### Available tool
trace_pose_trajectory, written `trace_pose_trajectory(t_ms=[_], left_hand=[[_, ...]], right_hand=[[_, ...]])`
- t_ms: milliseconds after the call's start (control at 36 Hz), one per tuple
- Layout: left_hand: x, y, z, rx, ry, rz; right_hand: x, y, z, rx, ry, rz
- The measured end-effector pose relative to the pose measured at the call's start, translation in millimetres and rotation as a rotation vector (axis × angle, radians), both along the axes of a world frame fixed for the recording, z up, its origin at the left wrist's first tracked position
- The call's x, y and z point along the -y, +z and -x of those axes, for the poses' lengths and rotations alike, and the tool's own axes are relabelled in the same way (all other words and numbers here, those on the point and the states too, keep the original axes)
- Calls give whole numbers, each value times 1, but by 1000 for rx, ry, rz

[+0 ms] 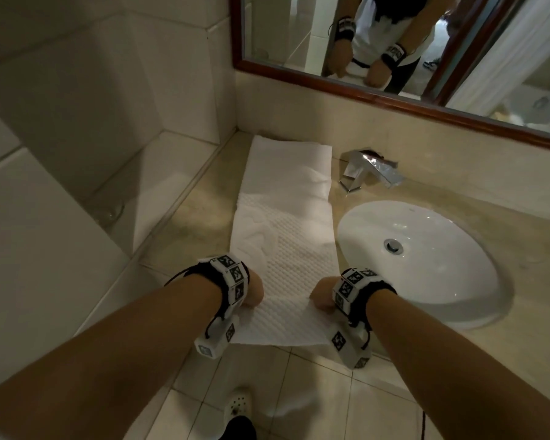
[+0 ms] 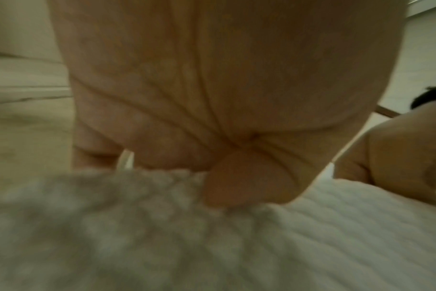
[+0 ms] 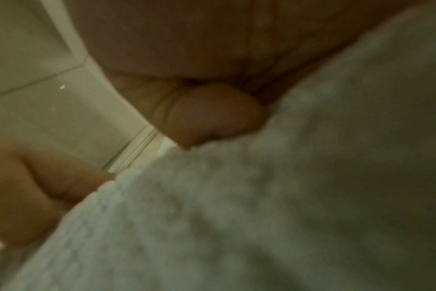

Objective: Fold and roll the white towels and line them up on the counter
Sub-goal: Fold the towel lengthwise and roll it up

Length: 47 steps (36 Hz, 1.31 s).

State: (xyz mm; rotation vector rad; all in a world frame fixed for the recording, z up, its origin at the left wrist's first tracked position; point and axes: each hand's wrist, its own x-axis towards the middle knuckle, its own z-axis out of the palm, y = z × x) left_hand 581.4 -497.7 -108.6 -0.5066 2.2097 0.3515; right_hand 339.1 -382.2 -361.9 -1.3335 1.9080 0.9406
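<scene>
Tabletop [image 1: 200,230]: carries the towel beside the sink [image 1: 426,265], giving a flat bed to roll on.
Towel [image 1: 286,217]: one long folded strip running from the wall to the front edge, near end hanging slightly over.
Left hand [image 1: 251,292]: thumb and fingers pinch the near left edge, likely to begin the roll.
Right hand [image 1: 323,296]: well apart, pinching the right edge, keeping it square.

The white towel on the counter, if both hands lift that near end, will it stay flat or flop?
The white towel will likely flop: it already drapes limply over the counter edge. Its textured weave probably grips, so the left hand and right hand pinching its corners shouldn't slip. It looks thin, likely light.
</scene>
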Motion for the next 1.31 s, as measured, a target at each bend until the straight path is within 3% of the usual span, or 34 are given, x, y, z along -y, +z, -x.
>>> trace_pose_trajectory(t_ms=[28,56,139,194,278,417,500,611,722,833,944,1167,1305], left_hand=[[-3,2,1,4,-17,-7],[-6,5,3,10,-20,-49],[-22,14,5,-63,83,-261],[-30,13,2,-127,-16,-191],[-37,3,2,-184,-114,-38],[-35,8,1,-131,8,-128],[-32,14,2,-115,32,-154],[-27,17,0,-110,91,-231],[-25,20,1,-57,95,-246],[-23,19,3,-33,112,-214],[-15,12,5,-18,98,-99],[-6,4,5,116,249,-171],[1,7,5,85,301,-169]], right_hand=[[0,90,-37,82,-137,28],[-2,154,-68,159,-184,39],[-4,225,-91,229,-273,111],[-6,229,-85,249,-433,166],[-5,228,-81,284,-463,181],[-9,244,-97,265,-339,159],[-20,257,-111,348,-377,261],[-27,263,-127,409,-238,259],[-26,259,-132,324,-198,304],[-27,256,-130,306,-255,357],[-25,255,-118,342,-334,274],[-14,257,-110,375,-475,258],[-6,259,-107,386,-529,268]])
